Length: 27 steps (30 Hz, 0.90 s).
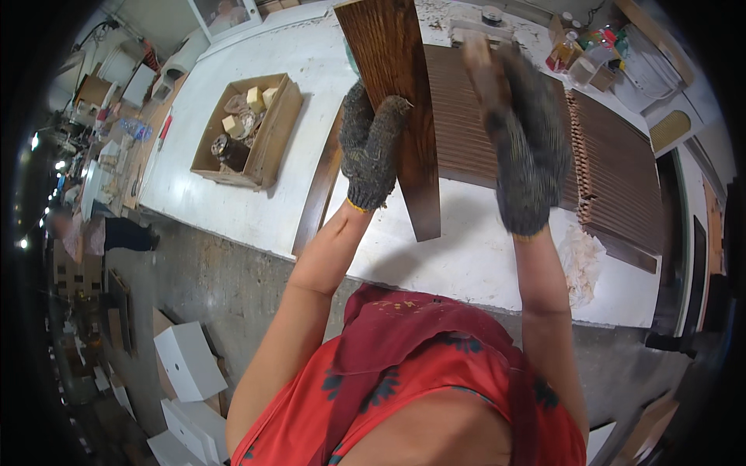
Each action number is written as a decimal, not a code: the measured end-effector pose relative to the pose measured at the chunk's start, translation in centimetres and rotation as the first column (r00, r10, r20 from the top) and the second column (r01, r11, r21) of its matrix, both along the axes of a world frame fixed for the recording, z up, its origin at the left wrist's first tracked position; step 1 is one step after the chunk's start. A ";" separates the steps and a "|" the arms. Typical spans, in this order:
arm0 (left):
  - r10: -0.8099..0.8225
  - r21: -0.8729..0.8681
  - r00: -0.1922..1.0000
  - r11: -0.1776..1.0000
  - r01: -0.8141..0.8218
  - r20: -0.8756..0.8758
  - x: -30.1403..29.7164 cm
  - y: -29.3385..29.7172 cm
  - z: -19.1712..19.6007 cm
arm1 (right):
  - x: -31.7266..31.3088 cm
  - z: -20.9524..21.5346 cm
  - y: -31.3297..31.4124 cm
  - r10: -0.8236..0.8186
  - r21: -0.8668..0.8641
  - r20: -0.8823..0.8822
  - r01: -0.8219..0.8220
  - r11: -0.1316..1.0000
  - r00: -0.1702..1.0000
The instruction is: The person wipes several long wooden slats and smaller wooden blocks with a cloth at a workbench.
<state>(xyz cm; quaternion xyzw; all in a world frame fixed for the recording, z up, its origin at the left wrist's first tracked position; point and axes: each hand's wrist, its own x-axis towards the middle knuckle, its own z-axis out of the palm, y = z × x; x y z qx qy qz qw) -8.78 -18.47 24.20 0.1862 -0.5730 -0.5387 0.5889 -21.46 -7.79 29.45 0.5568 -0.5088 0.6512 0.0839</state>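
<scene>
My left hand, in a dark knitted glove, grips a long brown wood-grained board by its edge, holding it tilted up over the white table. My right hand, gloved the same way, is smeared by motion to the right of the board. It is closed around a brownish, elongated thing too blurred to name. Under my left forearm another brown board lies on the table. Rows of dark brown boards lie beyond and below my right hand, with a second group farther right.
A wooden box holding yellowish blocks and a dark jar stands at left on the white table. Crumpled whitish material lies near the right front edge. Bottles stand at the back right. A person is far left; white panels lie on the floor.
</scene>
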 end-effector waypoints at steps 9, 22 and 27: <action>-0.135 0.026 0.989 0.990 0.137 -0.065 -0.8 1.0 0.0 | -0.4 3.9 -5.3 -0.074 -0.277 -0.261 -0.001 0.961 0.963; 0.291 -0.424 0.956 0.870 -0.252 0.029 -0.6 -5.2 -4.0 | 1.1 -16.4 2.4 0.018 0.263 -0.354 0.081 0.961 0.935; 0.567 -0.708 0.772 0.668 -0.228 0.287 0.5 -10.0 -6.9 | 0.2 -27.5 7.4 0.217 0.565 0.584 -0.584 0.582 0.782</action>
